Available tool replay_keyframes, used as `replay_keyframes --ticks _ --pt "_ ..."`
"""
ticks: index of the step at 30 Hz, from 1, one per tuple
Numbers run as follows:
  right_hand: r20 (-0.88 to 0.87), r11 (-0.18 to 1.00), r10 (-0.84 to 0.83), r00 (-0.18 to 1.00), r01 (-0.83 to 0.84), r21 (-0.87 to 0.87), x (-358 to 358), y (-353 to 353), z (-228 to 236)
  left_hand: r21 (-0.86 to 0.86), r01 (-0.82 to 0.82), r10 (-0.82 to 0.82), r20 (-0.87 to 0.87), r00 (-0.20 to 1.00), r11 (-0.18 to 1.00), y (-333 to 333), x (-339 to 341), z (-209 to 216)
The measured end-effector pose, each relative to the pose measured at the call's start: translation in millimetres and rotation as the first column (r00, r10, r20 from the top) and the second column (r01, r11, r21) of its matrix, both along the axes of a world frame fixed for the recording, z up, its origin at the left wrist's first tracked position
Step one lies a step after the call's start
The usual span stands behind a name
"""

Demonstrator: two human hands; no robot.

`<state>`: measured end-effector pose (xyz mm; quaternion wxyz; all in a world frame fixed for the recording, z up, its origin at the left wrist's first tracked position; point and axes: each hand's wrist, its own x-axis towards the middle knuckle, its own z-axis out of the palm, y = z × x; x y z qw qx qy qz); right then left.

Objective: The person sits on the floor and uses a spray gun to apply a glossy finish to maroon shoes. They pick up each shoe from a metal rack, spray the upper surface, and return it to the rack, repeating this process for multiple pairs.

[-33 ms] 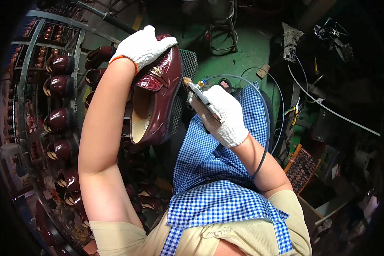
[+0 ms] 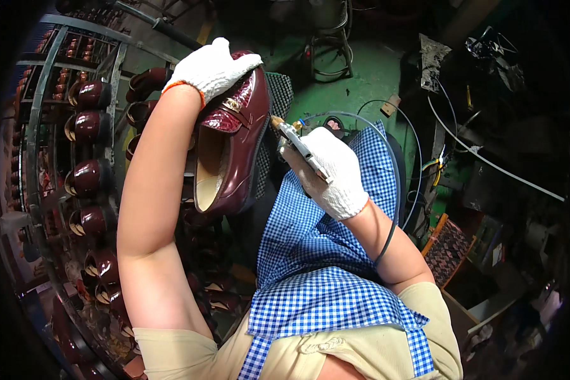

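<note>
A glossy burgundy loafer (image 2: 237, 155) with a metal buckle and a crocodile-textured vamp is tilted in front of me, toe up, its pale insole showing. My left hand (image 2: 212, 71), in a white knit glove, grips it around the toe; the fingers' far side is hidden by the shoe. In my right hand (image 2: 329, 168), also gloved, is a small metal spray gun (image 2: 304, 149) with a brass nozzle. The nozzle points at the loafer's right side, close to the sole edge, with no spray visible. From the gun a thin air hose (image 2: 396, 171) loops past my right forearm.
On the left, a metal rack (image 2: 47, 82) carries rows of similar burgundy shoes (image 2: 90, 130). A dark textured mat or panel (image 2: 280, 94) shows behind the loafer. Farther off, a stool (image 2: 331, 57) stands on the green floor (image 2: 370, 73). Hoses and a wooden crate (image 2: 446, 247) lie to the right.
</note>
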<state>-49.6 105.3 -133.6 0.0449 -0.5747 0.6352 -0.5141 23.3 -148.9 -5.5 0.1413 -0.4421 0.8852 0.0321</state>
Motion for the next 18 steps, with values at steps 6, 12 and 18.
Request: replay_keyframes --ticks 6,12,18 --pt "-0.021 1.000 0.018 1.000 -0.018 0.006 16 18 16 0.014 -0.085 0.085 0.012 0.996 0.996 -8 5 -6" --pt "0.061 0.998 0.062 0.996 -0.063 0.012 29 32 14 0.012 -0.120 0.119 0.036 0.992 0.993 -11 8 -7" --pt "0.035 0.995 0.099 0.994 -0.100 0.019 39 51 13 0.030 -0.121 0.119 0.048 0.992 0.992 -14 6 -7"
